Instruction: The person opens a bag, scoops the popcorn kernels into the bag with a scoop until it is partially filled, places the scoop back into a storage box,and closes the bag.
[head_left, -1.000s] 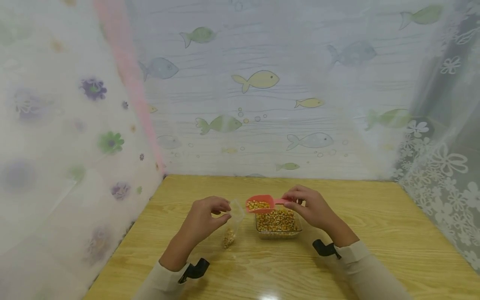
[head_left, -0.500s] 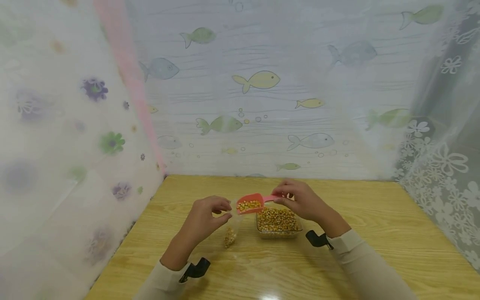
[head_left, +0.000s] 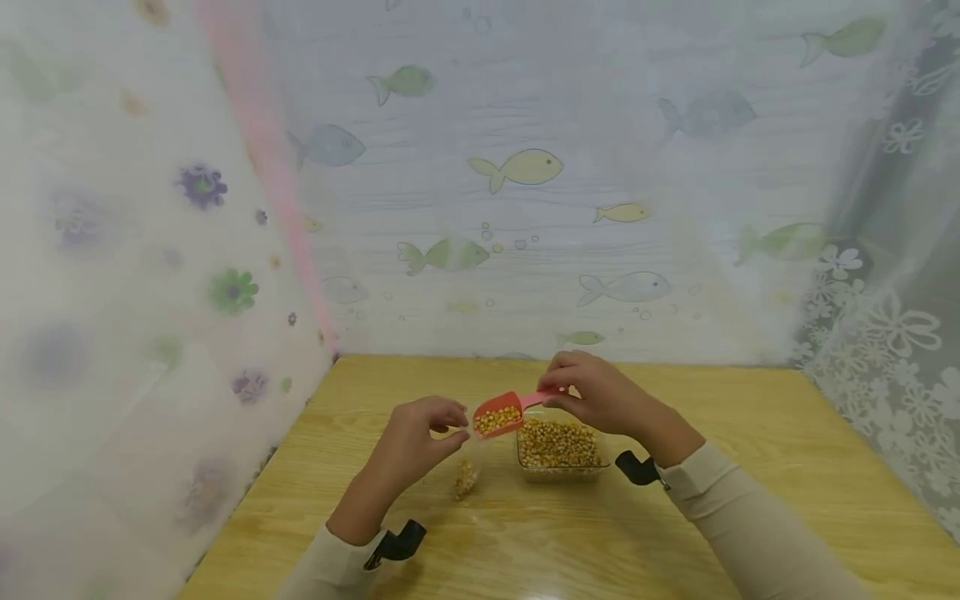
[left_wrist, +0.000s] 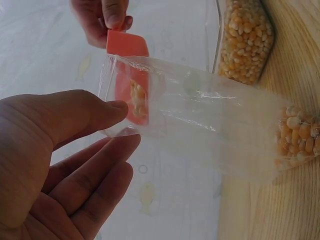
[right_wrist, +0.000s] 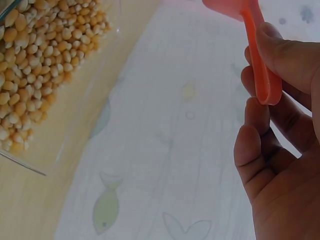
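Observation:
My left hand (head_left: 420,433) pinches the rim of a clear plastic bag (left_wrist: 200,115) between thumb and fingers. Corn kernels (left_wrist: 297,135) fill the bottom of the bag. With thumb and fingers my right hand (head_left: 600,396) holds the handle of a red scoop (head_left: 506,402), also seen as a coral scoop (left_wrist: 127,45) through the bag in the left wrist view. Kernels lie in the scoop, and its front end reaches into the bag's mouth, tilted down toward the left hand. Behind and right of the bag stands a glass container (head_left: 562,475) of corn kernels, partly under the scoop and right hand.
All of this is over a wood-grain table (head_left: 712,517). A curtain (head_left: 525,275) with fish prints rises behind the table's far edge, and a flowered curtain (head_left: 150,333) hangs along the left side. Black wrist cameras sit at both cuffs.
The scoop with its kernels has moved left from over the glass container to the bag's mouth, and its front end has tipped down. The left hand has stayed nearly in place.

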